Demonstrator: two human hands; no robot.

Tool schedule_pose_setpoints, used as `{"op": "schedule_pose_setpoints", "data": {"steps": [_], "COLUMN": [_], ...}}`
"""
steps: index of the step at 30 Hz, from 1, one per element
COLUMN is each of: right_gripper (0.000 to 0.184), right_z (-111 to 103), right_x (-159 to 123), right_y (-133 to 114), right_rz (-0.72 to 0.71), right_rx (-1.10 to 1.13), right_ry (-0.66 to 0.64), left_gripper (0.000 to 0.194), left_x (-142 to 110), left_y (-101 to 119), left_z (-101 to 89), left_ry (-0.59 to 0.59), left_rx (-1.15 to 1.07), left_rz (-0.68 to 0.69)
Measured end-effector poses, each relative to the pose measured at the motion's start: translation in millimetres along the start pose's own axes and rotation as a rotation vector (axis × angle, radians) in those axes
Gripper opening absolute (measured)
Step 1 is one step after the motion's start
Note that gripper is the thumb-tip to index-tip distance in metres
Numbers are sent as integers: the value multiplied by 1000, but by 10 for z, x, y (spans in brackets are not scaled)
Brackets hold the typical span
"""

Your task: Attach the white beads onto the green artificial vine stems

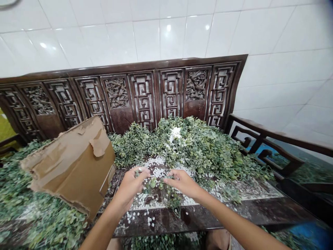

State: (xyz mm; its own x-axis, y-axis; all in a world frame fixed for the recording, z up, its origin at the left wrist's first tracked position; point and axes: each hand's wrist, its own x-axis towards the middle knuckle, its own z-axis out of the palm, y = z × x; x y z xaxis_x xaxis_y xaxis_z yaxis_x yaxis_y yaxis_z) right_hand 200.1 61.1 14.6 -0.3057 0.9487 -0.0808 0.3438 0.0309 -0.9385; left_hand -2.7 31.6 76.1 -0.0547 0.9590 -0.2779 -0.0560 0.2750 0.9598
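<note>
My left hand point(134, 182) is closed in a pinch at the middle of the bench seat, with a bit of green leafy sprig point(137, 173) at its fingertips. Facing it a short way off, my right hand point(183, 183) also pinches, thumb against fingers; what it holds is too small to make out. Small green leaves point(153, 182) show between the two hands. Below the right hand lies a loose leafy sprig point(173, 201). Many small white pieces point(158, 172) are scattered on the seat under and around both hands.
A big heap of leafy sprigs point(203, 146) rests against the carved wooden backrest point(170, 92). A torn cardboard box point(75, 166) stands at left, with more greenery point(57, 222) around it. The wooden armrest point(281, 137) bounds the right side. A thin metal wire point(105, 180) is beside the box.
</note>
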Motion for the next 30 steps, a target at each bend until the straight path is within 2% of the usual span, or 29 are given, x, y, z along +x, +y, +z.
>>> {"op": "schedule_pose_setpoints", "data": {"steps": [5, 9, 13, 17, 23, 26, 30], "right_gripper": [42, 47, 50, 46, 41, 42, 42], "right_z": [103, 154, 155, 130, 123, 143, 184], "right_x": [-32, -53, -68, -44, 28, 54, 90], "right_y": [-138, -226, -226, -113, 113, 172, 207], "right_rz": [150, 208, 215, 210, 434, 480, 524], "right_rx": [374, 564, 607, 567, 637, 651, 667], "right_ry": [-73, -56, -51, -47, 2, 6, 30], "left_gripper": [25, 29, 20, 11, 22, 16, 20], "left_x": [27, 54, 41, 44, 26, -2, -10], "left_y": [-100, -215, -250, -234, -226, -225, -228], "left_z": [67, 111, 134, 117, 104, 138, 163], "left_ry": [74, 148, 146, 149, 61, 48, 20], "left_rx": [-182, -217, -326, -322, -359, -377, -347], "left_rz": [-40, -7, -76, -139, -332, -310, -230]}}
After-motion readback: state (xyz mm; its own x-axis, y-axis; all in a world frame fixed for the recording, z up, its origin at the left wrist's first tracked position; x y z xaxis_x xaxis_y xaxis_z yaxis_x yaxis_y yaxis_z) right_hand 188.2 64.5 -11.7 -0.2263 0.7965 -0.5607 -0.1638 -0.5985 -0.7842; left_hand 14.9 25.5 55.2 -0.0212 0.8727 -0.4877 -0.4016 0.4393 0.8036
